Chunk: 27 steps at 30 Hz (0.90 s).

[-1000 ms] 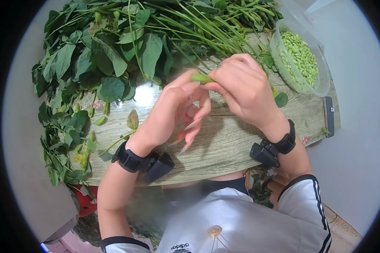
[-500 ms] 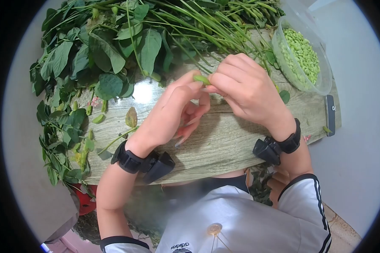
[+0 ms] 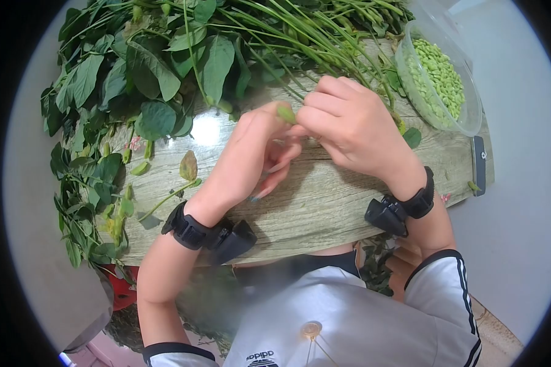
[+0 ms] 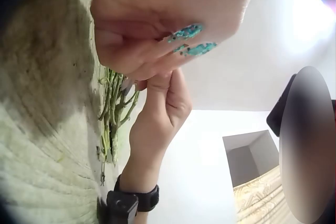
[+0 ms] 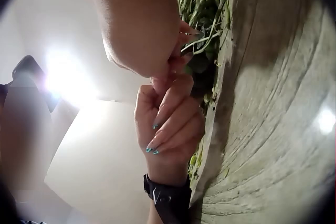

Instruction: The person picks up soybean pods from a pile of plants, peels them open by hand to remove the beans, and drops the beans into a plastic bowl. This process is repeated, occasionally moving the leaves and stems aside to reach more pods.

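Note:
A plump green bean pod (image 3: 286, 114) is between the hands in the head view. My left hand (image 3: 248, 150) pinches it between thumb and forefinger, with the other fingers loosely curled below. My right hand (image 3: 356, 127) meets its right end, thumb and forefinger pinched together there. In the left wrist view, the right hand (image 4: 157, 106) touches the left at the fingertips, and the pod is hidden. Blue-green glitter nails mark the left hand (image 5: 173, 124) in the right wrist view.
Leafy bean stalks (image 3: 156, 70) heap along the table's far side. Shelled green beans (image 3: 438, 76) fill part of a clear plastic tub (image 3: 421, 29) at the back right, near a phone (image 3: 479, 165). Loose pods (image 3: 140, 169) and leaves (image 3: 98, 183) lie on the left.
The pod has shifted slightly left and tilted, its right end dipping toward the right fingertips. The left hand's lower fingers have curled in more. The right hand stays close against the left.

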Motion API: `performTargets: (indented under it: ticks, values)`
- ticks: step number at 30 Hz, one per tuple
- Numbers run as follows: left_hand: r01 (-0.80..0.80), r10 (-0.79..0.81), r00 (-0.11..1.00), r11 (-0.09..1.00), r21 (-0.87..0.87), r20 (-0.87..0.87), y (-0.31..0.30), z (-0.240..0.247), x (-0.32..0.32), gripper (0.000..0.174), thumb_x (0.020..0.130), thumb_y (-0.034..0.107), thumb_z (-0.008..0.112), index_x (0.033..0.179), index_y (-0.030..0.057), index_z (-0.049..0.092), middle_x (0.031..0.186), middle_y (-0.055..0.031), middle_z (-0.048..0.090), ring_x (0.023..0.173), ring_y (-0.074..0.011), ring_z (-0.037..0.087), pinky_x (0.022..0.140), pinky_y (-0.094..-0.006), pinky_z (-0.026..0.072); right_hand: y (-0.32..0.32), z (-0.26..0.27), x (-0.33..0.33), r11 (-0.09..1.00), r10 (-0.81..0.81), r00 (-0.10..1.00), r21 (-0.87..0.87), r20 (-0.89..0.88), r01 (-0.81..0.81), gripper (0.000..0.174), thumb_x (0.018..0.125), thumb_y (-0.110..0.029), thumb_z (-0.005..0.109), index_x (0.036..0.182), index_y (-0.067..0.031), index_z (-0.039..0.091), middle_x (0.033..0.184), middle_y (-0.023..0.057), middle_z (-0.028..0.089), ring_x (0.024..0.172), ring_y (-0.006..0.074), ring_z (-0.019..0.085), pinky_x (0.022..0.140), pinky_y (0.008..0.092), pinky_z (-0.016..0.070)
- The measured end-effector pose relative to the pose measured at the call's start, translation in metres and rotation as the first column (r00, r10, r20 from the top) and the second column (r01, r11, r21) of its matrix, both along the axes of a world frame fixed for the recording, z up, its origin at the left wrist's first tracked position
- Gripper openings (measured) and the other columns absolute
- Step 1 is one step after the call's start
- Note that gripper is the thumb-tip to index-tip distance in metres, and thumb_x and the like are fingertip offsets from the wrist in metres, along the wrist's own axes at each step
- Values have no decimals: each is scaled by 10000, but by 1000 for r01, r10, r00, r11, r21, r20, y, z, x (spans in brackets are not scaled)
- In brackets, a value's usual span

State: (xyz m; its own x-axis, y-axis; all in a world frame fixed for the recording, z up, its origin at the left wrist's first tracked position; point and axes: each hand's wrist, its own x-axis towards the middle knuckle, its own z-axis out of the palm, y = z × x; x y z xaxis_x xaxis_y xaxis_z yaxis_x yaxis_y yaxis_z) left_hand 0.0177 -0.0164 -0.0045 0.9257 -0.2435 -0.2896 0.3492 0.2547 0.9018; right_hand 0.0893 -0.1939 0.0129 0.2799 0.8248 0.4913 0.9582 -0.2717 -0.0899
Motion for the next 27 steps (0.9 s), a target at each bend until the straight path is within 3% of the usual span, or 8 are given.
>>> performTargets:
  ticks: [14, 20, 27]
  values:
    - [129, -129, 992, 992, 11, -6, 5, 15, -1, 311, 948, 331, 366, 933, 37, 467, 572, -24, 411, 345, -98, 324, 321, -243, 235, -6, 5, 3, 998, 54, 997, 18, -51, -53, 137, 749, -113, 666, 787, -85, 537, 763, 23, 507, 784, 215, 520, 659, 338, 450]
    - [109, -110, 993, 994, -12, -37, 4, 11, -1, 279, 960, 288, 368, 923, 30, 468, 547, -21, 410, 343, -99, 329, 325, -252, 238, -4, 1, 3, 996, 70, 997, -43, -40, -72, 143, 769, -141, 670, 780, -80, 542, 753, 27, 519, 782, 214, 529, 668, 340, 448]
    - [40, -41, 999, 998, 48, 17, 2, -15, 0, 377, 966, 318, 354, 792, 14, 496, 517, -30, 423, 355, -96, 334, 356, -256, 255, -2, -4, 2, 989, 68, 996, -129, -66, -76, 132, 781, -156, 669, 786, -80, 561, 773, 18, 551, 810, 199, 538, 697, 337, 450]
